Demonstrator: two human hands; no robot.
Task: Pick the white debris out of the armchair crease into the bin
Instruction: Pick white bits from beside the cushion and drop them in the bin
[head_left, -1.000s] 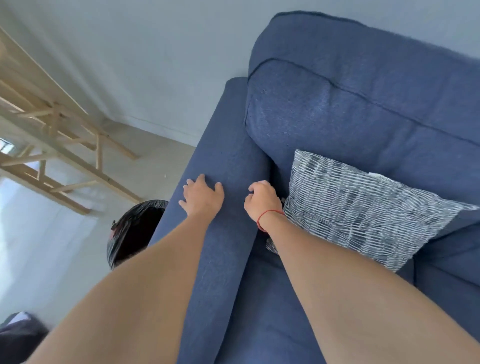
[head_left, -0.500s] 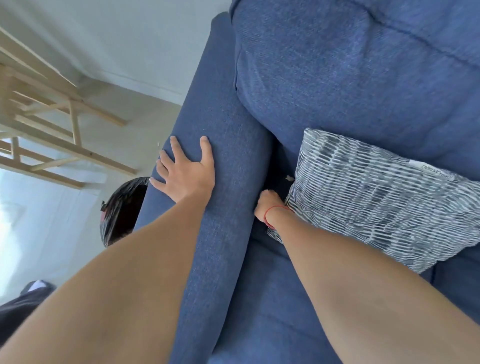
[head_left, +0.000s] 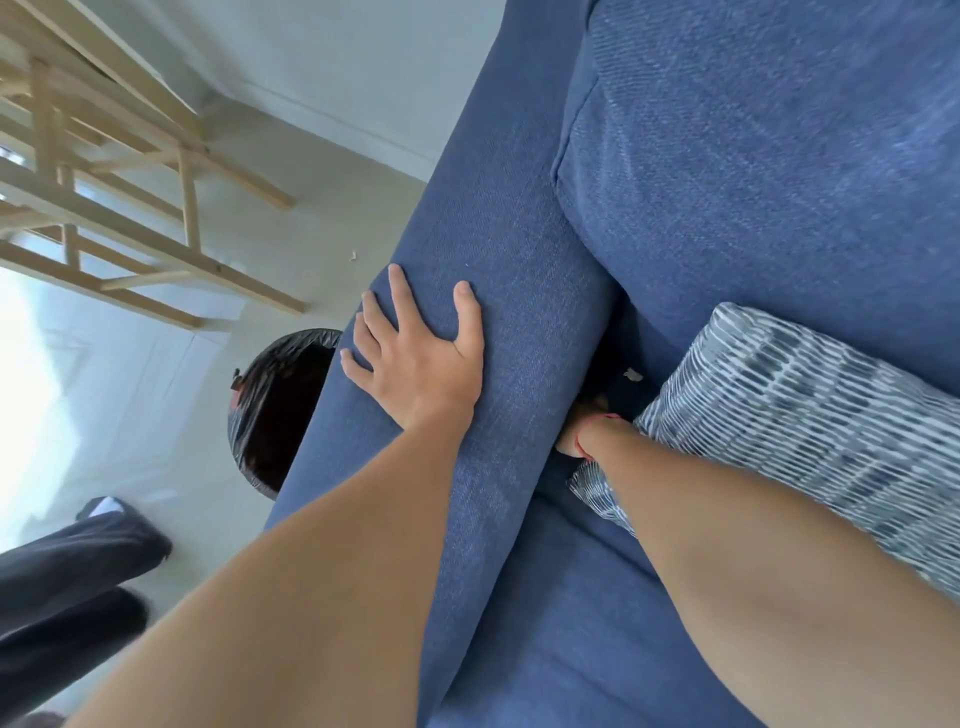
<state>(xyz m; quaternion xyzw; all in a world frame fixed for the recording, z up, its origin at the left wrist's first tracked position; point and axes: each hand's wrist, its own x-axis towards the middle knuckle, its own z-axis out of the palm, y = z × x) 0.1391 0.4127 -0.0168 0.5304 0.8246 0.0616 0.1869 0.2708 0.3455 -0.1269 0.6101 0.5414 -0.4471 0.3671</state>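
Note:
My left hand (head_left: 415, 358) lies flat on top of the blue armchair's arm (head_left: 498, 249), fingers spread, holding nothing. My right hand (head_left: 579, 434) is pushed down into the dark crease between the arm and the seat; only the wrist with a red string and part of the hand show, its fingers hidden. A white bit of debris (head_left: 632, 375) lies in the crease just beyond that hand. The bin (head_left: 270, 410), lined with a black bag, stands on the floor left of the armchair arm.
A blue-and-white patterned cushion (head_left: 800, 421) rests on the seat against my right forearm. A light wooden frame (head_left: 119, 171) stands on the pale floor at upper left. A small white scrap (head_left: 354, 255) lies on the floor. Dark trouser legs (head_left: 67, 582) show at lower left.
My right hand has gone from the top of the arm down into the crease. My left hand has spread flat on the arm. The camera has moved closer and lower.

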